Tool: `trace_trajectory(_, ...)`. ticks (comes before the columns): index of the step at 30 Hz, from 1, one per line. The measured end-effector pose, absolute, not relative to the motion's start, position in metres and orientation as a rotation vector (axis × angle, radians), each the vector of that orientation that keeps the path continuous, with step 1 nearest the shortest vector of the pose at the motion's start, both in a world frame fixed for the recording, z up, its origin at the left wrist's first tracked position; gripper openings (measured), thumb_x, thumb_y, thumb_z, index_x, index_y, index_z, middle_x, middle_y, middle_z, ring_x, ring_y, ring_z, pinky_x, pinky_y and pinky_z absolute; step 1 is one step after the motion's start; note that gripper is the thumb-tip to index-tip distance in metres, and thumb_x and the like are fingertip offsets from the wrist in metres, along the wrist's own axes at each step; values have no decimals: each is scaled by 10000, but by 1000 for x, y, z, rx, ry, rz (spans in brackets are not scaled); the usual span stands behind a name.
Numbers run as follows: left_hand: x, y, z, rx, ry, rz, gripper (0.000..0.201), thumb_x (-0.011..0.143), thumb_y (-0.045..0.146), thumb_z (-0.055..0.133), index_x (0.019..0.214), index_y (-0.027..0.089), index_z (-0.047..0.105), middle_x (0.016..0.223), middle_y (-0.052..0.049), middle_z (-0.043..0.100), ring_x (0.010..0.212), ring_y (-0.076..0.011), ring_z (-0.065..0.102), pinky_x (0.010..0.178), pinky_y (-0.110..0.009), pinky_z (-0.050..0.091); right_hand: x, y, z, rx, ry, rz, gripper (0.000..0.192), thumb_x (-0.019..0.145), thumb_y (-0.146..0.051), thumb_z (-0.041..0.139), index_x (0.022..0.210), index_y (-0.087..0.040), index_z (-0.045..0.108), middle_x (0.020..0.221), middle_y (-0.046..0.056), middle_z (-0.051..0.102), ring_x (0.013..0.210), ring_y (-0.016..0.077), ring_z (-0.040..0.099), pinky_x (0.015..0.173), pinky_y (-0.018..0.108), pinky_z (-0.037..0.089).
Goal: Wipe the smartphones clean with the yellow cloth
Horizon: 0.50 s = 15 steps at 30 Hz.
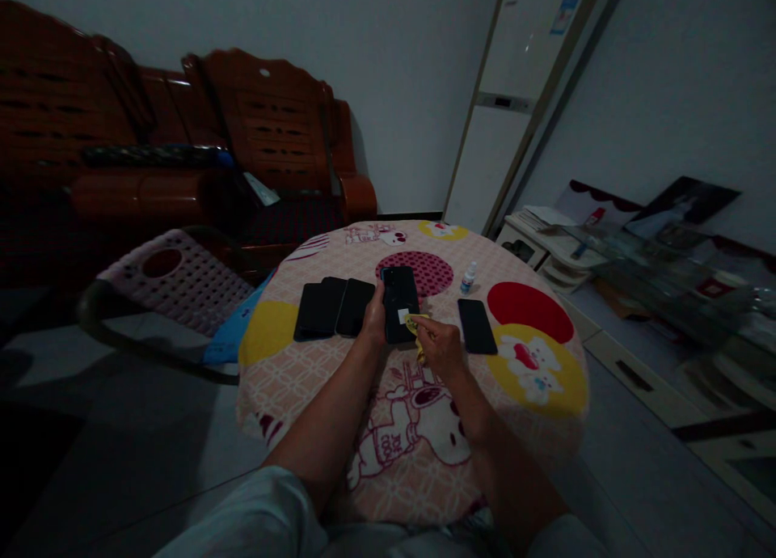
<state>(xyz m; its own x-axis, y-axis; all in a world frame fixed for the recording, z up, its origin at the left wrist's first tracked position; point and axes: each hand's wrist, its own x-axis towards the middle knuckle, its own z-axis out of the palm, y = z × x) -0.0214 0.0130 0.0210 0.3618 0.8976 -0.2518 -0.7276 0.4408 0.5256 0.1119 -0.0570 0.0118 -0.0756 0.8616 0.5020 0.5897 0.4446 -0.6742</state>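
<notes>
My left hand (374,315) grips the left edge of a dark smartphone (400,289), whose back with a small white label (403,316) faces up. In my right hand (441,346) a yellow cloth (419,331) is pinched, touching the phone's lower right part by the label. Left of my left hand lie several black phones or flat devices (318,309), partly overlapping; the nearest black phone (355,306) is beside my fingers. Another black phone (477,327) rests to the right of my right hand. A small white bottle with a blue label (469,278) stands upright behind it.
All this is on a round table with a patterned cloth (376,412). A woven chair (175,275) with a blue bag (239,327) stands at the left. Wooden sofas (267,129) line the back wall; a glass-topped cabinet (679,275) is at the right.
</notes>
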Motion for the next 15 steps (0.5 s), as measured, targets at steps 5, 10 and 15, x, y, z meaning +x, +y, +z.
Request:
trace_trajectory(5, -21, 14, 19, 303, 706, 1110, 612, 866, 594, 419, 1038, 57, 656, 772, -151, 707, 692, -248, 693, 666, -357, 557, 116, -55, 11, -1239, -1683, 364, 326, 825, -159, 479, 1036, -210, 722, 966, 49, 744, 863, 192, 704, 763, 257, 533)
trace_trajectory(10, -27, 19, 17, 244, 821, 1237, 501, 896, 520, 428, 1014, 89, 653, 684, -94, 695, 626, -219, 687, 631, -329, 560, 113, -59, 16, -1176, -1689, 475, 303, 810, -167, 507, 1008, -195, 735, 910, 46, 753, 851, 195, 704, 715, 247, 541)
trace_trajectory(15, -31, 24, 15, 211, 1013, 1268, 405, 901, 453, 470, 990, 98, 642, 642, -63, 680, 551, -191, 667, 608, -311, 555, 112, -60, 18, -1153, -1647, 564, 287, 806, -184, 519, 990, -192, 740, 883, 35, 754, 833, 191, 703, 720, 259, 546)
